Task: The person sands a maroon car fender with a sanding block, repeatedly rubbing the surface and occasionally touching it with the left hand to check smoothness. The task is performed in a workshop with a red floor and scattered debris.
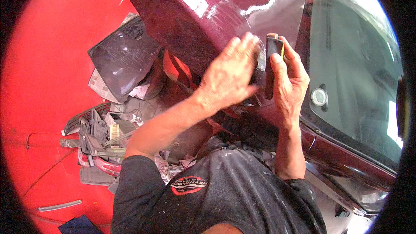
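My right hand (289,80) grips a flat, dark block (272,67), which looks like a sanding block with a yellow strip along one edge. The block is held upright, its long side turned toward my left hand (229,76). That left hand is open, fingers stretched out together and blurred by motion. It lies over the edge of a glossy maroon car panel (203,30); whether it touches the paint I cannot tell. Pale scuffs and scratches mark the panel just beyond my fingers.
The car's windshield (355,73) slopes away on the right, with a round pale sticker (319,97) low on it. At left, a dark car part (125,56) and a heap of scrap parts and paper (108,134) lie by the red surface (47,82). A grey strip (60,205) lies lower left.
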{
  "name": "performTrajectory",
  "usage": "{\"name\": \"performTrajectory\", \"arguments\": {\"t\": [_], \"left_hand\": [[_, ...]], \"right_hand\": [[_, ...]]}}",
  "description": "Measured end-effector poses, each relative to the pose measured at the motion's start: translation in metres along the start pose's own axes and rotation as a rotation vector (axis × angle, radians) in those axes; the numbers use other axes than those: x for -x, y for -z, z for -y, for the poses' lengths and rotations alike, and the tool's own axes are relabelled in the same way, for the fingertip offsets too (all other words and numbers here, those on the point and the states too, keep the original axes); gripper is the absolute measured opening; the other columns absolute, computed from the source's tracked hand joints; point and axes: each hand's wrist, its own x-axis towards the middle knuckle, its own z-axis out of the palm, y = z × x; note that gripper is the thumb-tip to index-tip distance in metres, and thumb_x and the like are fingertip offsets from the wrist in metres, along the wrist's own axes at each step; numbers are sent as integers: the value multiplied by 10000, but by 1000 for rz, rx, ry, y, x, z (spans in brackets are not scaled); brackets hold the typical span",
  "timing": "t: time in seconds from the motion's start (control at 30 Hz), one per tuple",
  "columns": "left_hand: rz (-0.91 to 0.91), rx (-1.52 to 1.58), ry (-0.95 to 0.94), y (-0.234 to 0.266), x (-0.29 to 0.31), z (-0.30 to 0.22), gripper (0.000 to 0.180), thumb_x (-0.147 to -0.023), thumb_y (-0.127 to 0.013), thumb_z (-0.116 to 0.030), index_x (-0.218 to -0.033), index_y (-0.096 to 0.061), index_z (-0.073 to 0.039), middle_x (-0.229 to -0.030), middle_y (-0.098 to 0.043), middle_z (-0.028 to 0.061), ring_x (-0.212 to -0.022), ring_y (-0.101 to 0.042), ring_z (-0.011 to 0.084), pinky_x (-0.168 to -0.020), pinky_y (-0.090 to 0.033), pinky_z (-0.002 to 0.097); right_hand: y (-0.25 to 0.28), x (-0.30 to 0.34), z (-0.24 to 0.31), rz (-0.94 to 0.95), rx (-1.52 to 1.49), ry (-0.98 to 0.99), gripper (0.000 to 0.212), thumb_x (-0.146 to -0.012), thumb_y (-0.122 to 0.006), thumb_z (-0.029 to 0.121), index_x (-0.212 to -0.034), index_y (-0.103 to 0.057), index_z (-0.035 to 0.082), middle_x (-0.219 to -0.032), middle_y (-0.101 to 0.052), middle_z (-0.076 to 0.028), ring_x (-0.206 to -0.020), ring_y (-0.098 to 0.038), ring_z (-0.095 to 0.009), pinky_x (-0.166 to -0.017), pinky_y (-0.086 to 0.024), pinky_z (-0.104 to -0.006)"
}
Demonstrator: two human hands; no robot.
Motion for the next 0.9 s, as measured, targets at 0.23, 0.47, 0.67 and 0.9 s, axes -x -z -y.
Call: {"name": "performTrajectory", "arguments": {"t": [0.23,0.47,0.67,0.9], "left_hand": [[-69,347,-239,-32,54,-32,619,-905,-692,-454,-1247,-665,61,-1261,-678,219,-1289,-591,376,-1200,-363,521],[-244,330,119,-25,158,6,408,-965,-705,-305,-1257,-692,-19,-1331,-680,169,-1308,-614,344,-1150,-430,511],[-150,366,753,-83,275,1,319,-960,-680,-162,-1208,-697,38,-1240,-701,209,-1153,-661,400,-1050,-496,484],[784,526,1006,-228,526,-83,425,-938,-682,-342,-1183,-724,3,-999,-728,276,-935,-711,444,-810,-565,532]], "right_hand": [[-22,-24,-1,129,420,381,384,-924,-762,163,-1299,-714,98,-1249,-676,-184,-1136,-665,-318,-996,-513,-403],[-24,6,-5,344,632,643,533,-826,-818,113,-1341,-679,115,-1350,-602,-208,-1159,-619,-386,-988,-505,-464],[-51,-30,-3,284,640,713,545,-822,-827,99,-1346,-677,128,-1347,-602,-210,-1141,-622,-378,-961,-517,-454],[-70,-27,5,247,639,595,466,-865,-797,125,-1317,-693,93,-1286,-607,-246,-1139,-621,-395,-970,-529,-454]]}}
